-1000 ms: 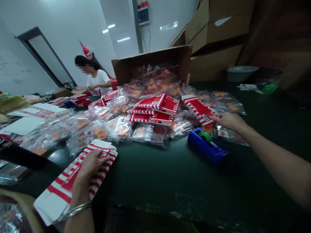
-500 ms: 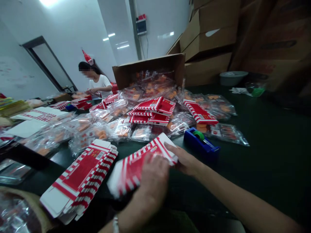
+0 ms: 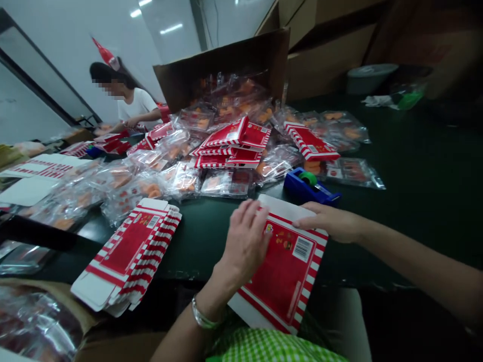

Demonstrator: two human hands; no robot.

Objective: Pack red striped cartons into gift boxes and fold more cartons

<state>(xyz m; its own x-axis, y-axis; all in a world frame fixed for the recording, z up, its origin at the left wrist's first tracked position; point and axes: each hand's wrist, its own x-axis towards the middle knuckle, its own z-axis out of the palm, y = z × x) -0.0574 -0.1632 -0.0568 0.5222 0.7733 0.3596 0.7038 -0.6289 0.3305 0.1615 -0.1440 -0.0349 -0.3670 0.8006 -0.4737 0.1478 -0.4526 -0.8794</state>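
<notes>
Left hand [image 3: 245, 246]: fingers spread, pressed flat on the box blank [image 3: 283, 274], not pinching.
Right hand [image 3: 332, 222]: fingers together, lying across the blank's white top flap, not pinching.
Blank: flat and unfolded at the near edge of the table [image 3: 204, 226], under both hands.
Nearby: a stack of blanks [image 3: 128, 256] to the left; a tape dispenser [image 3: 305, 182] just beyond the right hand.

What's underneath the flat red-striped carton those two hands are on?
Beside the flat carton, dark green tabletop shows, with green checked clothing below; what lies directly beneath is covered.
</notes>
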